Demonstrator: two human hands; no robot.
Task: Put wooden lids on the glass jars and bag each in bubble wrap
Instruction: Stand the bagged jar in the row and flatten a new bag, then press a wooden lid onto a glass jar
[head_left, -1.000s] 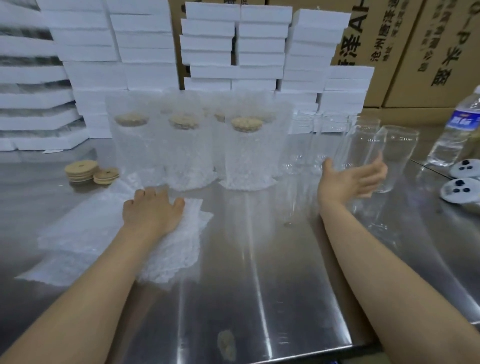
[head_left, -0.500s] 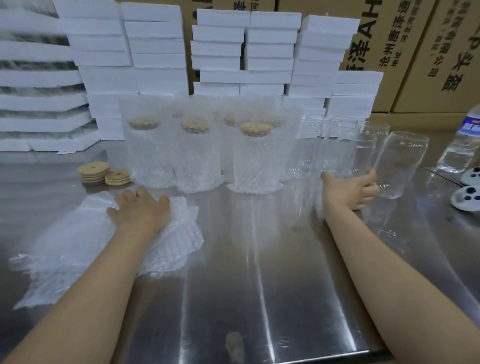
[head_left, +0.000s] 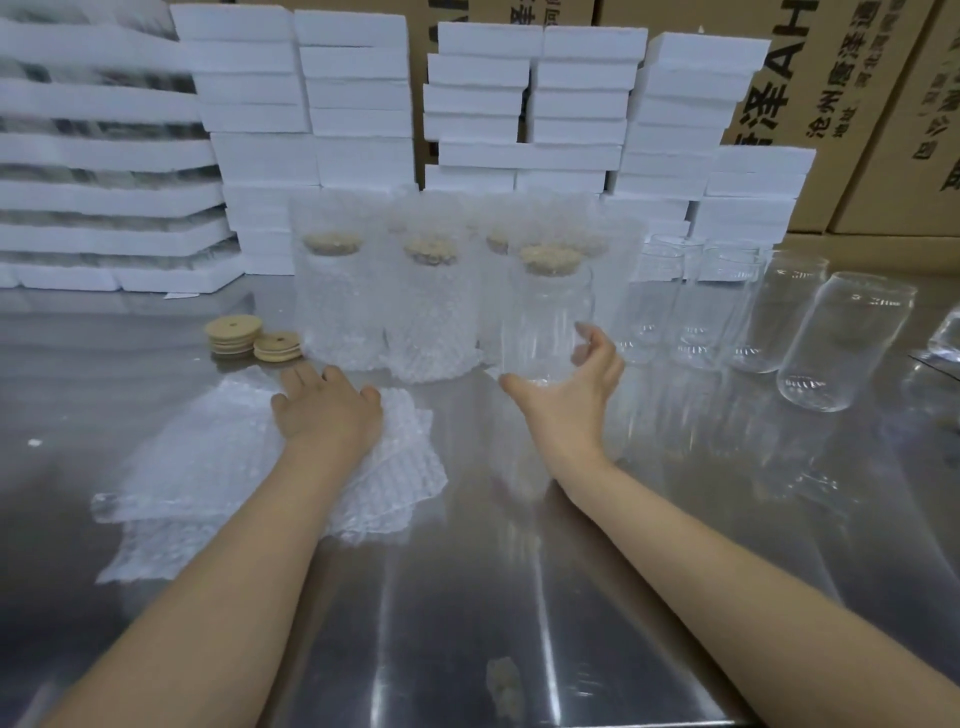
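Gripping glass jar, right hand; left hand flat on bubble wrap far edge.

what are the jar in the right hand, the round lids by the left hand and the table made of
Jar: clear glass, glossy; the wrapped jars behind it show straight through. Lids: pale matte discs with a centre hole, likely wood or bamboo. Table: brushed metal, probably stainless steel, judging by its streaky reflections.

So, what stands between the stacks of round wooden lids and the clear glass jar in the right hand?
Beside the held clear glass jar, two bubble-wrapped lidded jars stand on the steel table, per the head view.
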